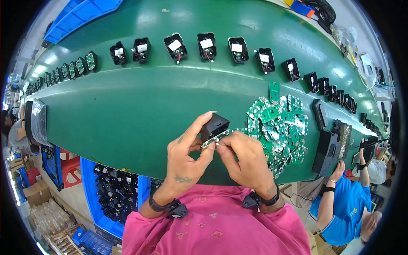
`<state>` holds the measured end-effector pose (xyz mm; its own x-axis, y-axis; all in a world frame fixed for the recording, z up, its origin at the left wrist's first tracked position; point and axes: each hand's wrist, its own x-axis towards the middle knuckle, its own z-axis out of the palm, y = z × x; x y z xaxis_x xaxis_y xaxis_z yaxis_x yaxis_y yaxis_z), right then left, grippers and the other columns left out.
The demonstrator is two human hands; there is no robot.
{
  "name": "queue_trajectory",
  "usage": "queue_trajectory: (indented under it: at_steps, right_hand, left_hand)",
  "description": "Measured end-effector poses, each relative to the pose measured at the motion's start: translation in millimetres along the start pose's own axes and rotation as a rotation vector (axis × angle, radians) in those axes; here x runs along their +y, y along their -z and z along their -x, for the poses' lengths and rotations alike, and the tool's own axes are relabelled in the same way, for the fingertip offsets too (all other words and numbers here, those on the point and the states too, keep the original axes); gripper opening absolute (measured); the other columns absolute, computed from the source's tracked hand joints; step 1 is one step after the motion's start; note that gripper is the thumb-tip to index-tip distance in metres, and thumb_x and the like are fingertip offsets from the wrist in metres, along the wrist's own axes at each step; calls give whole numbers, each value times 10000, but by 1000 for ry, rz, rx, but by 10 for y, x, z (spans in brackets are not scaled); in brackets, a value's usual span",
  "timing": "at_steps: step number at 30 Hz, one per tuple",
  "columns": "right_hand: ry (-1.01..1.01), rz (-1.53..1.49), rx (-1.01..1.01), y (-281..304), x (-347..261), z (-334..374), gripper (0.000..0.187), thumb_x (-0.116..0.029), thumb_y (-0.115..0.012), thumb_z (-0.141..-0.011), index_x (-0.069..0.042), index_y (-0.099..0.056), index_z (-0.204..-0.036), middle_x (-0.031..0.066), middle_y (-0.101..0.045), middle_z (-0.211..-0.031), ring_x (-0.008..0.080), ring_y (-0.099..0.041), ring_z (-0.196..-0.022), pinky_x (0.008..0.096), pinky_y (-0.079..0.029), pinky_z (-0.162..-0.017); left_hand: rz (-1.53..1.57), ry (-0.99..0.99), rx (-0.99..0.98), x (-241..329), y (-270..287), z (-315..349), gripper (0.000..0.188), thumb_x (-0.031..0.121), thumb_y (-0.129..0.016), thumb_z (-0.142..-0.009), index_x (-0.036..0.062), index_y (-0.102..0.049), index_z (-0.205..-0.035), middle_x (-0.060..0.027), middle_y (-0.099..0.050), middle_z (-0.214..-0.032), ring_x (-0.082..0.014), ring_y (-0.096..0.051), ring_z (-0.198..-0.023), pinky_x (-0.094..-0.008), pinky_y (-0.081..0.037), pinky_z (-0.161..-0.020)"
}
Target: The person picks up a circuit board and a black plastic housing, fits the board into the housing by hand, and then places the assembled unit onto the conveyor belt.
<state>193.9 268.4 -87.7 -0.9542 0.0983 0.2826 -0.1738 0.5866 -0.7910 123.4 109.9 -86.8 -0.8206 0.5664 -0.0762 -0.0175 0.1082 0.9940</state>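
Green bench (127, 106) under bright overhead light, busy workshop all round. At its near edge, about midway along, a black housing (216, 123) is held up off the surface, a green circuit board (211, 140) against its lower, open side. Left hand (187, 163) clasps the housing, forefinger along the top, thumb underneath by the board; right hand (246, 159) pinches at the board's right end, thumb and fingertips together. Board looks tilted, not seated, so I judge this unit part-done; can't tell if any wire is joined.

Just right of the hands, a heap of loose boards (278, 127) reaches toward the near edge: plenty left. Along the far side, open housings (207, 44) show white blocks and red leads, no board visible on the nearer ones. Toward the left end, board-topped housings (90, 61) look further along. Below the near edge, a blue bin (87, 182) holds black parts (117, 191).
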Motion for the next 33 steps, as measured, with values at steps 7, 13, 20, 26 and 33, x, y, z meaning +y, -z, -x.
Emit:
queue_trajectory:
  at_steps: [7,13,20,26,33]
  right_hand:
    - [-88,-148,-61,117,-61,20,74,9,-678,-828,8,-604,-824,95,-649,-728,200,-638,-580,300,-487,-531]
    - [-119,-169,-99,118,-54,38,82,11,-680,-823,15,-602,-802,93,-642,-712,192,-631,-572,298,-482,-526]
    - [-144,-122,-83,112,-68,-7,71,17,-674,-825,16,-605,-810,91,-636,-709,197,-619,-556,307,-464,-508]
    - [-147,-176,-123,176,-110,-90,62,16,-669,-823,18,-609,-809,97,-629,-706,202,-605,-562,307,-456,-522]
    - [-178,-195,-150,186,-130,-109,73,18,-677,-808,20,-605,-795,98,-626,-700,205,-601,-557,304,-455,-519]
  left_hand:
    - [-35,-83,-43,40,74,-5,658,-73,-662,-792,103,-544,-1415,-95,-689,-1054,-117,-657,-855,-273,-565,-727]
    - [-134,-142,-88,34,107,1,663,-71,-653,-771,110,-555,-1401,-118,-687,-1041,-175,-679,-835,-299,-565,-725]
    - [-354,-232,-115,35,92,-3,635,-93,-646,-794,32,-527,-1405,-124,-688,-1173,-150,-686,-909,-273,-569,-773]
    - [67,44,-56,33,108,1,707,-73,-662,-805,100,-477,-1465,-125,-702,-1062,-138,-701,-904,-289,-590,-762]
    - [-17,40,-109,84,165,-2,717,-66,-669,-801,98,-472,-1470,-126,-698,-1038,-130,-690,-856,-293,-585,-744]
